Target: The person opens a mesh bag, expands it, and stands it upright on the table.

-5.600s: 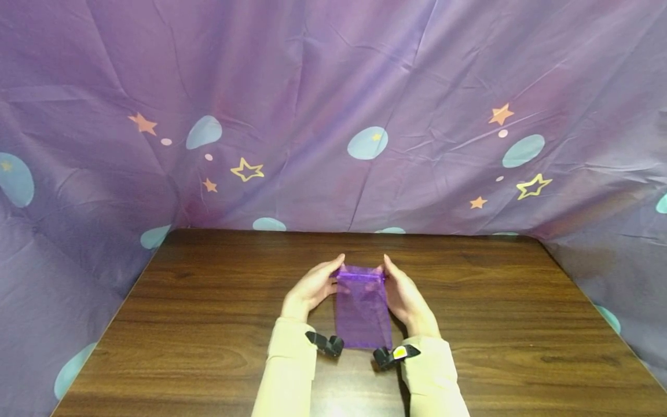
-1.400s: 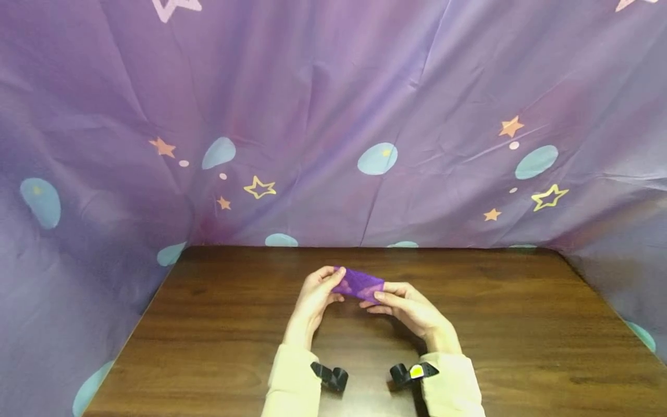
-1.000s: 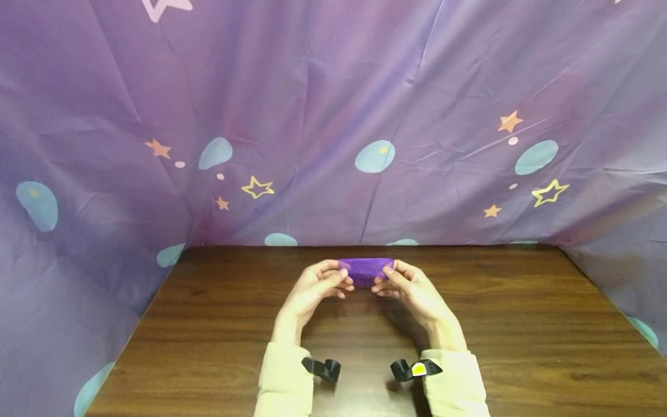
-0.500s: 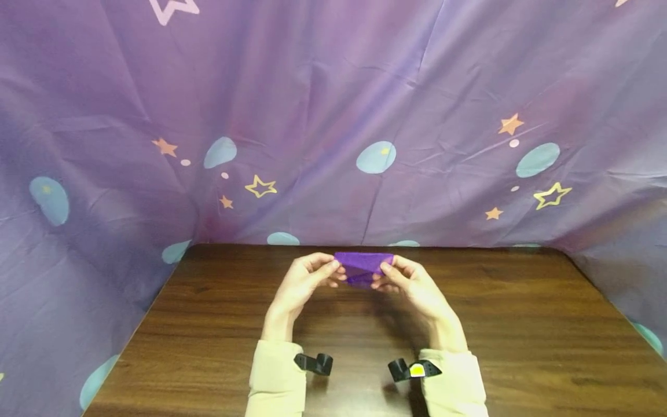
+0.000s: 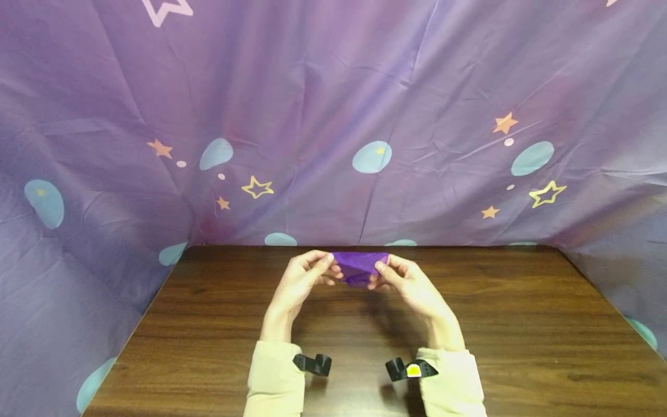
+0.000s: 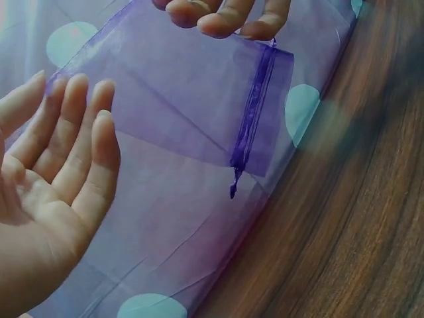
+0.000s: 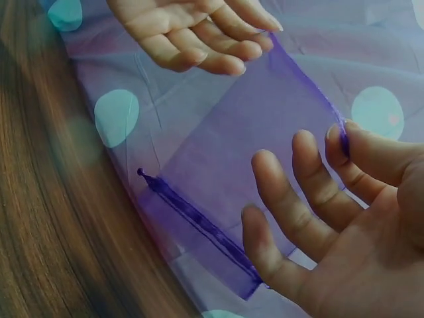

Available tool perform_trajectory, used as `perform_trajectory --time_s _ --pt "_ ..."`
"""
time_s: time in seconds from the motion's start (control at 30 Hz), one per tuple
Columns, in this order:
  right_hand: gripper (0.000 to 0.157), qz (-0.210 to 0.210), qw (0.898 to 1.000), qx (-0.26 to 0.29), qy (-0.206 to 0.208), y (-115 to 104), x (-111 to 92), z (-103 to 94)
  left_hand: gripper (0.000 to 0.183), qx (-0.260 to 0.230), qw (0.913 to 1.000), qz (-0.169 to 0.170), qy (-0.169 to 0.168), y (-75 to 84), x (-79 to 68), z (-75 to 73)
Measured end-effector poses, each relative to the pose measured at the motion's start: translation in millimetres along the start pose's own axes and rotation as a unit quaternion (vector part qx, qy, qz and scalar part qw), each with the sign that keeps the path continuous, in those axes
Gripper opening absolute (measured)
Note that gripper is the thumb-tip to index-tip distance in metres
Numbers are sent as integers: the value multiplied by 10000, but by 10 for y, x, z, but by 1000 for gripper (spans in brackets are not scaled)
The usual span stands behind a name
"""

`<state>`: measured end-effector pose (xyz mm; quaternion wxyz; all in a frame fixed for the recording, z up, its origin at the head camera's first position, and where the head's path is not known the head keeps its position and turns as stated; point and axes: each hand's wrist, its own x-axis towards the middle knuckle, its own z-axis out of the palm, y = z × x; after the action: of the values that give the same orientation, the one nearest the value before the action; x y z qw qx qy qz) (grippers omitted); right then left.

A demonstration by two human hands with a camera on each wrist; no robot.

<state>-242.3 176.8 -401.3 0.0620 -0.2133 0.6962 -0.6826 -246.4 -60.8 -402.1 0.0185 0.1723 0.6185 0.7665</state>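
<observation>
A sheer purple organza drawstring bag (image 5: 358, 266) hangs between both hands, above the table's far half. My left hand (image 5: 293, 282) pinches one upper corner between thumb and forefinger. The opposite corner is pinched by my right hand (image 5: 417, 288), its other fingers loosely bent behind the cloth. In the right wrist view the gathered drawstring band (image 7: 202, 224) lies at the bag's lower end, away from the pinched edge. A small knotted cord end (image 6: 233, 183) sticks out at one side in the left wrist view. The bag looks flat, with nothing visible inside.
A dark wood-grain table (image 5: 521, 324) spreads beneath the hands. Behind it and at both sides hangs a purple cloth (image 5: 312, 116) printed with stars and ovals. Black wrist mounts (image 5: 314, 365) sit on the pale sleeves (image 5: 278, 376).
Earliest, the drawstring end was at the top, held in both hands; now the opposite edge is uppermost. Since then the tilted bag has levelled, and both hands have moved slightly farther from the body.
</observation>
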Motion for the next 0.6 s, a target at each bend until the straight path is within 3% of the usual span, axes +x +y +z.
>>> perform_trajectory --time_s 0.27,0.4,0.47,0.6 --pt "20 -148 9996 -156 -159 20 2 -5 26 -50 9994 -23 336 -11 18 15" --pt "23 -127 9997 -168 -148 20 -15 -15 27 223 9992 -230 228 -9 15 34" --pt "24 -94 9997 -205 -124 18 -17 -11 25 391 9987 -184 260 -18 22 50" --pt "22 145 9997 -197 92 18 -7 3 20 673 9957 79 631 -27 40 85"
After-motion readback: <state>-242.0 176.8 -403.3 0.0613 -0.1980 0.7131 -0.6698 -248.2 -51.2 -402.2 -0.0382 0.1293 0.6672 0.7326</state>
